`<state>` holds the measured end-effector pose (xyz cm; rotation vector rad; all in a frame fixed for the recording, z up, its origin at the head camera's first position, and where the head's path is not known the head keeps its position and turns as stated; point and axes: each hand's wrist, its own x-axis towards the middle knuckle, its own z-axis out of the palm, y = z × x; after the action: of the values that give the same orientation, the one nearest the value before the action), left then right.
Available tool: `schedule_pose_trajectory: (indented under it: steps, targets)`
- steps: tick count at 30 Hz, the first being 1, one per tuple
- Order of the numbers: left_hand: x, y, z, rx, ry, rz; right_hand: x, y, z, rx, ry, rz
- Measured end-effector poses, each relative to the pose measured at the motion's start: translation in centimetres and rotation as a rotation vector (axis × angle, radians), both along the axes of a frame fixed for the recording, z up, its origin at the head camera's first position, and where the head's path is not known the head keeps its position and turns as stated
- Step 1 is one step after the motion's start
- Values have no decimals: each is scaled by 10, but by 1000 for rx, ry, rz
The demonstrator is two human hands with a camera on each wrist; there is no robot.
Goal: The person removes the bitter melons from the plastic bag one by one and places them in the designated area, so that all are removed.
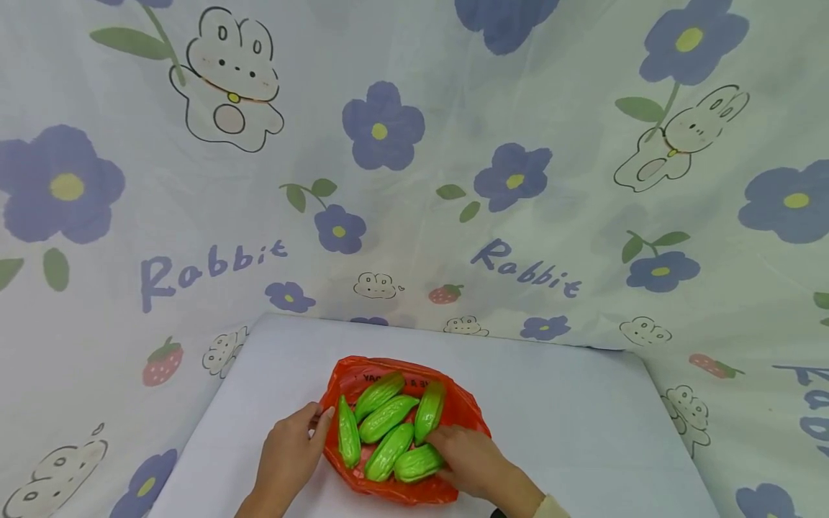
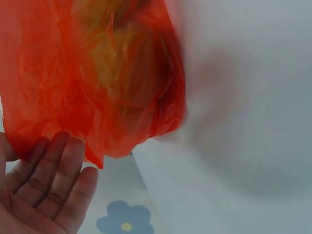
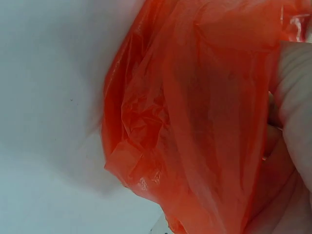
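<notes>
A red plastic bag [image 1: 469, 406] stands wide-mouthed on the white table in the head view. Several glossy green ridged gourds [image 1: 388, 419] lie inside it. My left hand [image 1: 291, 446] pinches the bag's left rim between thumb and fingers. In the left wrist view, that hand's fingers [image 2: 53, 183] lie along the outside of the red film. Over the right rim reaches my right hand [image 1: 469, 460], thumb and fingers at the end of the lower right gourd [image 1: 417, 462]. The right wrist view shows bag film [image 3: 204, 107] hiding most of its fingertips.
The white table [image 1: 570, 410] extends around the bag on both sides. Behind it and at the sides hangs a pale cloth [image 1: 414, 201] printed with rabbits, purple flowers and strawberries. Dark print shows on the bag's inner back wall.
</notes>
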<state>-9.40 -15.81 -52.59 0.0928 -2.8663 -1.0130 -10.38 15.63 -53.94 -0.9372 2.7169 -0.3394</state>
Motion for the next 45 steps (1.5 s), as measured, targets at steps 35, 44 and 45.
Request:
schedule_pose_trajectory:
  steps: [35,44,45]
  targets:
    - [0,-2,2,-60,18,14,18,31,44,-117,33,-187]
    - [1,-2,2,-42,9,26,21,49,52,-197,80,-250]
    - [1,-2,2,-42,10,24,22,51,53,-206,89,-259]
